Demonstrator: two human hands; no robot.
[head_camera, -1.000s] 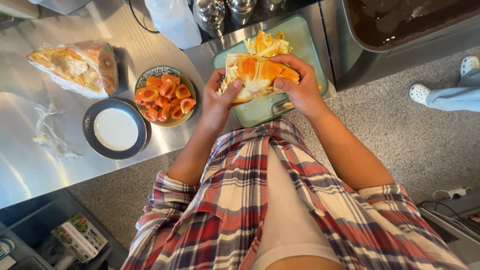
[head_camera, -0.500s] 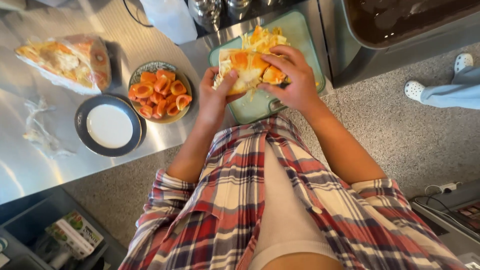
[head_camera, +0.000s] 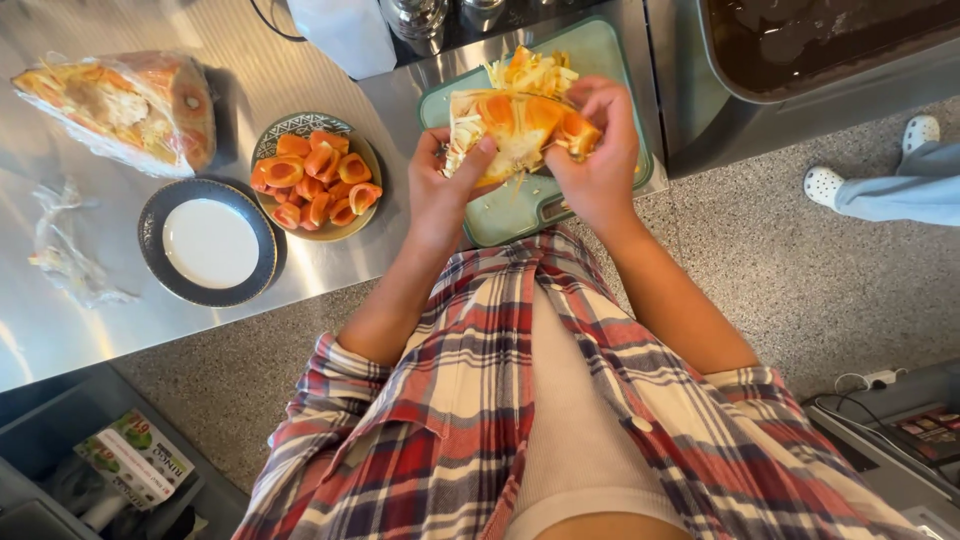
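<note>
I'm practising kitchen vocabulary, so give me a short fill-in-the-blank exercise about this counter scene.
1. Both hands, the left hand and right hand, hold a piece of orange ____ over the green cutting board.
2. The patterned bowl holds orange ____.
3. The dark-rimmed plate is ____ inside.

Missing words: fruit; pieces; white

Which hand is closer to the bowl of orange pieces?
Left. The left hand holds the big fruit chunk just beside the bowl of orange pieces; the right hand is farther, across the chunk.

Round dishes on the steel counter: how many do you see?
2. The patterned bowl of orange fruit pieces sits left of the green cutting board; the white dark-rimmed plate lies beside it, nearer the counter edge.
</note>
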